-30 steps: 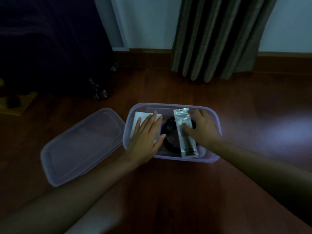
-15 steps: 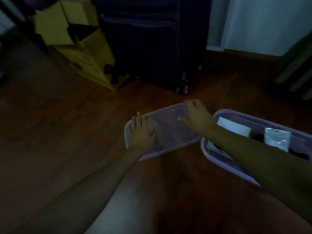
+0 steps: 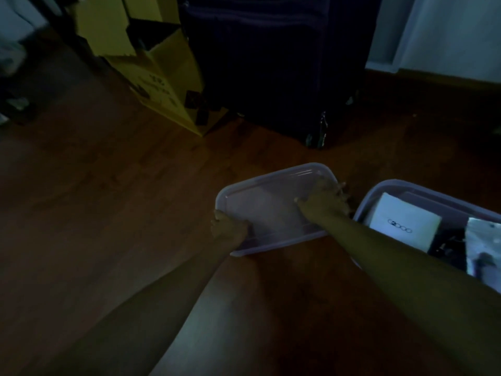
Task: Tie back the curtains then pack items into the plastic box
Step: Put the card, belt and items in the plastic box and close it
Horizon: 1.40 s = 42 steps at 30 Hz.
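Observation:
The translucent plastic lid (image 3: 271,204) lies on the dark wooden floor in the middle of the view. My left hand (image 3: 227,226) grips its near left corner, fingers curled over the rim. My right hand (image 3: 324,199) grips the lid's right edge, thumb lying on top. Right of the lid stands the open plastic box (image 3: 379,191). Inside it lie a white card box (image 3: 405,225), a clear packet (image 3: 485,245) and something dark between them. No curtain is in view.
A dark suitcase (image 3: 271,63) stands on the floor behind the lid. A yellow cardboard box (image 3: 151,66) sits to its left. A pale wall and baseboard (image 3: 447,42) run along the back right. My bare leg (image 3: 217,321) lies below the lid.
My hands left the items in the box and moved left onto the lid, then closed on its edges. The view swung left, away from the curtain.

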{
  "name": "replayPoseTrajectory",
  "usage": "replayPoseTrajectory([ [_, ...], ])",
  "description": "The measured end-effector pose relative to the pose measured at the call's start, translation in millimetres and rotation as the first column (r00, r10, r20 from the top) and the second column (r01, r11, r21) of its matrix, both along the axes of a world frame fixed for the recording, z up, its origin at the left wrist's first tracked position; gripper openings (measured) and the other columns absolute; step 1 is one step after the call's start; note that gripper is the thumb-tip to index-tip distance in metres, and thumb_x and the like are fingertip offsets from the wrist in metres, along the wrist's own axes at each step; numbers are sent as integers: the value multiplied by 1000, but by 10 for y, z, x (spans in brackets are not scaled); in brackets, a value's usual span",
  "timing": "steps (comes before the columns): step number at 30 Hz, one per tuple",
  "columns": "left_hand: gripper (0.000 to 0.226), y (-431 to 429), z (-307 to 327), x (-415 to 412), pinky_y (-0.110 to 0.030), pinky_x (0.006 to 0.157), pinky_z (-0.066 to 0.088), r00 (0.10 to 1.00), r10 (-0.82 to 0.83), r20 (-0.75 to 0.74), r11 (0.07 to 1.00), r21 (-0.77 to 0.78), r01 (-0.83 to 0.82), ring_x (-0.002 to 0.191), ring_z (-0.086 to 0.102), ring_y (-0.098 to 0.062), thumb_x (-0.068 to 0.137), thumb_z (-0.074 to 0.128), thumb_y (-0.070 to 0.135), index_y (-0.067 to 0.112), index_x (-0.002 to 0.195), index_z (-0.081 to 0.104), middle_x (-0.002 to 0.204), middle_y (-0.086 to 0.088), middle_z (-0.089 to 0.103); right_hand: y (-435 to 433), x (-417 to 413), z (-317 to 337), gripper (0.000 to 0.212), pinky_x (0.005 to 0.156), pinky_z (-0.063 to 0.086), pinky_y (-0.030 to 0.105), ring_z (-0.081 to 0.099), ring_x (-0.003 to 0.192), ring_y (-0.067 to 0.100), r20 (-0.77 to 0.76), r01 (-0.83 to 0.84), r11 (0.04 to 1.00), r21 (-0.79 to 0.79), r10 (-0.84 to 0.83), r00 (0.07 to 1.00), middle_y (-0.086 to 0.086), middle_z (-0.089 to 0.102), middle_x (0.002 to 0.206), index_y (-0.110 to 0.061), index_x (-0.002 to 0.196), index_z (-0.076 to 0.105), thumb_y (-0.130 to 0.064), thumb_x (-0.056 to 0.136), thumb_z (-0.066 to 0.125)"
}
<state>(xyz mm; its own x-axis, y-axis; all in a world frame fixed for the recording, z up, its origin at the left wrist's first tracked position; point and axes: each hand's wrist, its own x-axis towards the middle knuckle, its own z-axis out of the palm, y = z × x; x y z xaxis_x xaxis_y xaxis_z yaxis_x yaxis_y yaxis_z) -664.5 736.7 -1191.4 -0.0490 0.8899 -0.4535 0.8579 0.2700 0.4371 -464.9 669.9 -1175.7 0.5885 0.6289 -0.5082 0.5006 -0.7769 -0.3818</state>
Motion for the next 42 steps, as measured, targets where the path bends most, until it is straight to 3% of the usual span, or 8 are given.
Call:
replayPoseTrajectory([
  [3,86,64,-30,-62,-37,97,45,998,5,60,999,50,-8,121,52,-35,76,69,44,3,142,32,135,-20,50,21,47,97,87,110,25,61,15,141,50,18,9,998,64,-10,1000,27,-1,158,-18,154,1,-55,92,50],
  [9,83,-27,281,154,-50,101,35,990,134,-30,949,290,-120,126,40,-43,86,59,48,8,149,22,140,-25,35,-51,93,583,79,104,25,59,19,139,47,244,-134,980,148,95,965,25,7,158,-18,152,13,-60,92,44],
  [20,71,-647,556,993,-49,104,38,939,-289,188,936,264,235,128,40,-46,95,48,37,14,152,13,155,-21,10,-1489,862,1034,80,104,32,56,19,137,46,383,8,981,195,-84,920,21,6,159,-21,152,10,-63,92,43],
  [25,66,-1194,666,1591,-40,97,41,831,-509,224,846,309,435,125,45,-39,98,47,29,16,153,13,149,-17,23,-2464,1160,990,77,99,41,54,19,138,46,352,191,962,193,-250,902,20,9,159,-21,152,11,-56,94,46],
  [28,62,-1413,631,1785,-30,80,42,777,-593,210,793,321,518,106,54,-29,100,43,21,17,153,11,145,-13,27,-2894,1198,927,72,97,38,50,26,133,45,302,298,936,186,-343,889,22,19,154,-17,148,19,-54,93,48],
  [30,61,-1511,584,1848,-34,75,50,758,-621,196,770,332,545,94,56,-24,100,41,17,19,153,11,144,-11,29,-3085,1158,843,70,97,36,48,31,130,46,254,338,921,192,-379,890,23,24,152,-17,148,21,-50,93,51],
  [36,59,-1565,499,1851,-26,73,42,754,-647,115,738,346,580,104,55,-26,100,39,10,16,153,14,146,-13,28,-3278,936,684,66,90,41,43,44,117,42,245,357,919,167,-389,888,19,38,141,-19,146,25,-47,93,54],
  [42,64,-1586,471,1757,-26,74,44,724,-684,91,702,350,620,105,54,-27,97,42,5,14,153,11,144,-14,29,-3318,881,652,63,89,42,42,42,118,39,225,346,920,185,-382,896,19,37,139,-20,145,27,-42,93,55],
])
